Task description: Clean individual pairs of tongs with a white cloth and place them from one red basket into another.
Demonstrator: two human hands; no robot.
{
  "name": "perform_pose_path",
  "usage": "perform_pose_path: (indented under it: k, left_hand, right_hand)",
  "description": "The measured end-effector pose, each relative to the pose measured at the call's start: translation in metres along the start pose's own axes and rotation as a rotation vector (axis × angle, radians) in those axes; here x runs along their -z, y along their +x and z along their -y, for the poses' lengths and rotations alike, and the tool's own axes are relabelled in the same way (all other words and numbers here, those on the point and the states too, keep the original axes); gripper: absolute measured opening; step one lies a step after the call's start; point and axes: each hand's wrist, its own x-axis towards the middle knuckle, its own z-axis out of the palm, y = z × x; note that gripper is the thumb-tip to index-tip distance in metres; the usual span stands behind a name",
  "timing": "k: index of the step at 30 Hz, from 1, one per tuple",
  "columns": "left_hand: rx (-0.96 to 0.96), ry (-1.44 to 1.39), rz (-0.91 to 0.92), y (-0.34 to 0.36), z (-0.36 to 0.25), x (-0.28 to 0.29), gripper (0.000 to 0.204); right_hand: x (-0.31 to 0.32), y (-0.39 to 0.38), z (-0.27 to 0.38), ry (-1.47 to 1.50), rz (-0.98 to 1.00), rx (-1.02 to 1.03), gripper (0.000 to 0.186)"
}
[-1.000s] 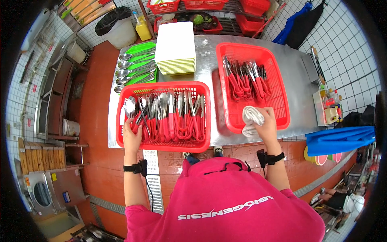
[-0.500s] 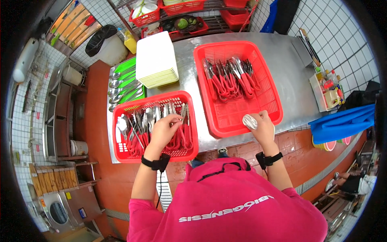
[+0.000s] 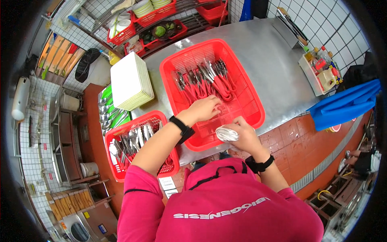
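My left hand [image 3: 204,109] hovers over the near part of the large red basket [image 3: 258,105], fingers loosely bent and apart, with nothing visible in them. Just beyond it lies a heap of metal tongs with red handles [image 3: 219,85], gathered toward the basket's far side. My right hand [image 3: 245,137] is closed around a folded white cloth [image 3: 226,134] above the basket's near right edge. A smaller red basket [image 3: 121,176] stands to the left, packed with more tongs [image 3: 133,139]; my left forearm hides part of it.
Behind the smaller basket rises a stack of pale trays [image 3: 130,80], next to spoons [image 3: 108,115] on green trays. A white caddy of bottles [image 3: 316,78] and a blue cloth [image 3: 344,105] are at the right. A shelf with red baskets [image 3: 155,14] stands beyond the steel table [image 3: 278,60].
My left hand has moved right, from the smaller basket to the large one. My right hand still holds the white cloth. The view has shifted, so the baskets appear farther left.
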Motion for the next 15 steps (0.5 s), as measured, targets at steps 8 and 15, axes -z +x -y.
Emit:
perform_pose_path:
  k: [8, 15]
  left_hand:
    - [0.019, 0.247, 0.188, 0.091, -0.014, -0.019, 0.071]
    - [0.069, 0.219, 0.186, 0.111, -0.013, -0.028, 0.066]
  right_hand:
    - [0.009, -0.003, -0.011, 0.102, 0.082, 0.037, 0.046]
    - [0.010, -0.004, -0.014, 0.121, 0.056, 0.047, 0.047]
